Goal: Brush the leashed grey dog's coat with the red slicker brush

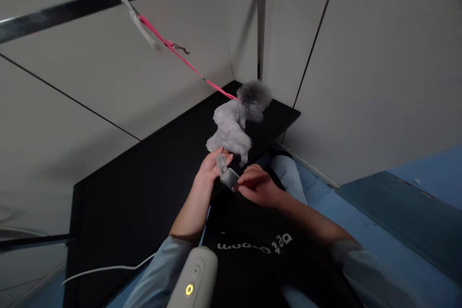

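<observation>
Grey dog (231, 130) on black table (137, 187), just right of frame center; trimmed pale body, bushier darker head (255, 100) toward upper right, rear toward the hands. Left hand (213, 164) at center, touching the dog's rear end, fingers spread along a fluffy tuft (221, 162); tail or paw, cannot tell, and whether the fingers clamp it, cannot tell. Right hand (258, 185), right of center, fingers closed on a flat grey brush (230, 178), its head up against the lower end of the tuft. Hands apart, near each other, brush and tuft between them. Pink leash (187, 63) runs from the dog's neck to upper left, ending at a white strap (135, 17) on a metal bar (72, 12); small metal clip (181, 49) hangs off the leash. Black apron (249, 279) with white lettering, lower center. Pale device (195, 279) with lit yellow mark at bottom center, white cord (108, 268) at lower left. Light blue sleeves on both arms. Blue floor (390, 245) at lower right, grey wall (378, 67) at upper right.
</observation>
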{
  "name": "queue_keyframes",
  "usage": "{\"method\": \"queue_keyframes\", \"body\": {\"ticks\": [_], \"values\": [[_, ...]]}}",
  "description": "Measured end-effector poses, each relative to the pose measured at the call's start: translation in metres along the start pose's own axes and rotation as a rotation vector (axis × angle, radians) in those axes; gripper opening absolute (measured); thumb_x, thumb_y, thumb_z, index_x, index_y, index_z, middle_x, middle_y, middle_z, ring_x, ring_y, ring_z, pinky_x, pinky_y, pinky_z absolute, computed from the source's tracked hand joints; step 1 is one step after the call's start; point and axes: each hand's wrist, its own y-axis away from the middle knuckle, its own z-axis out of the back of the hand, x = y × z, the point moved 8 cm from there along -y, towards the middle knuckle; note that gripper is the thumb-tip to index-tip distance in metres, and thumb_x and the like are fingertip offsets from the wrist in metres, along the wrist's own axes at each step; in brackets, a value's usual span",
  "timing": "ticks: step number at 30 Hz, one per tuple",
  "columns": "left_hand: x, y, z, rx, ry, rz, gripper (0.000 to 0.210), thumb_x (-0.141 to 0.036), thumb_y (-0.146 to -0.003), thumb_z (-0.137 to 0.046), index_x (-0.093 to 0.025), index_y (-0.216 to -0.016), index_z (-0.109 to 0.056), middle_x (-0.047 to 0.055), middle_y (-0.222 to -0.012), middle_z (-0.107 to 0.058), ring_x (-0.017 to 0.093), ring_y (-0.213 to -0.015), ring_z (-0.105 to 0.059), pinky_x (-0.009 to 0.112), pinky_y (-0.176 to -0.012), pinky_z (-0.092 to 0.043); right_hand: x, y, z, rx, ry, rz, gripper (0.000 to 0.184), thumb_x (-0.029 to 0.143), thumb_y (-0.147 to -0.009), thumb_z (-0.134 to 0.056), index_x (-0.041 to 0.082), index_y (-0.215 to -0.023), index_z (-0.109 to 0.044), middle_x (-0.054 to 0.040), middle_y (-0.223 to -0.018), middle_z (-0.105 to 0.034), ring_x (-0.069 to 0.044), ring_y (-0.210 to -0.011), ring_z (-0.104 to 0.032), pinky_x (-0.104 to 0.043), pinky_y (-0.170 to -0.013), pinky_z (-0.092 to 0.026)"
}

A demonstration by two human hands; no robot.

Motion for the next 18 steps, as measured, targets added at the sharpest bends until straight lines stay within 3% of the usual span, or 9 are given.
{"method": "queue_keyframes", "body": {"ticks": [3, 5, 9, 12, 13, 16, 18], "values": [[0.023, 0.002, -0.004, 0.098, -0.107, 0.151, 0.024, -0.022, -0.093, -0.059, -0.015, -0.071, -0.060, 0.005, -0.061, -0.065, 0.017, -0.053, -0.067, 0.029, -0.057, -0.060, -0.001, -0.032, 0.019, -0.077, 0.029, -0.082, 0.008, 0.026, -0.082, -0.064, 0.021, -0.083, -0.069, -0.0013, -0.070, -0.069, -0.016, -0.065, -0.060, -0.029, -0.068, -0.048], [0.027, 0.001, 0.000, 0.124, -0.125, 0.120, 0.021, -0.026, -0.092, -0.063, -0.015, -0.074, -0.063, 0.007, -0.064, -0.068, 0.019, -0.056, -0.069, 0.030, -0.059, -0.061, -0.002, -0.040, 0.027, -0.146, 0.046, -0.112, 0.009, 0.026, -0.083, -0.062, 0.020, -0.084, -0.069, -0.0019, -0.073, -0.070, -0.016, -0.067, -0.061, -0.028, -0.066, -0.047], [0.027, -0.002, 0.011, 0.137, -0.111, 0.067, 0.022, -0.029, -0.090, -0.064, -0.018, -0.072, -0.064, 0.006, -0.064, -0.069, 0.019, -0.057, -0.070, 0.030, -0.061, -0.060, -0.002, -0.042, 0.008, -0.024, -0.034, -0.098, 0.010, 0.026, -0.082, -0.064, 0.020, -0.087, -0.068, -0.0009, -0.073, -0.069, -0.015, -0.063, -0.061, -0.027, -0.063, -0.047], [0.025, -0.003, 0.018, 0.119, -0.086, 0.059, 0.015, -0.026, -0.089, -0.062, -0.017, -0.078, -0.067, 0.009, -0.070, -0.073, 0.023, -0.064, -0.072, 0.034, -0.063, -0.061, -0.004, -0.040, 0.015, -0.213, -0.005, -0.134, 0.012, 0.028, -0.084, -0.062, 0.019, -0.090, -0.068, -0.0025, -0.075, -0.069, -0.017, -0.067, -0.063, -0.029, -0.068, -0.048], [0.025, -0.002, 0.020, 0.111, -0.084, 0.070, 0.014, -0.025, -0.088, -0.063, -0.016, -0.079, -0.068, 0.010, -0.071, -0.074, 0.024, -0.067, -0.073, 0.035, -0.065, -0.061, -0.002, -0.041, 0.013, -0.210, -0.005, -0.124, 0.011, 0.028, -0.085, -0.062, 0.020, -0.089, -0.068, -0.0033, -0.077, -0.070, -0.017, -0.070, -0.064, -0.030, -0.069, -0.049], [0.024, -0.001, 0.025, 0.090, -0.112, 0.074, 0.016, -0.029, -0.087, -0.064, -0.017, -0.076, -0.068, 0.009, -0.070, -0.073, 0.025, -0.070, -0.074, 0.036, -0.069, -0.061, 0.000, -0.045, -0.005, -0.032, -0.057, -0.105, 0.010, 0.027, -0.083, -0.065, 0.020, -0.090, -0.068, -0.0022, -0.077, -0.071, -0.017, -0.066, -0.064, -0.029, -0.066, -0.049], [0.021, 0.000, 0.028, 0.061, -0.131, 0.036, 0.014, -0.028, -0.086, -0.065, -0.018, -0.076, -0.068, 0.007, -0.068, -0.072, 0.024, -0.067, -0.073, 0.036, -0.070, -0.061, -0.004, -0.044, -0.002, -0.102, -0.047, -0.141, 0.013, 0.027, -0.084, -0.066, 0.020, -0.094, -0.068, -0.0023, -0.076, -0.071, -0.017, -0.065, -0.064, -0.030, -0.067, -0.050]]}}
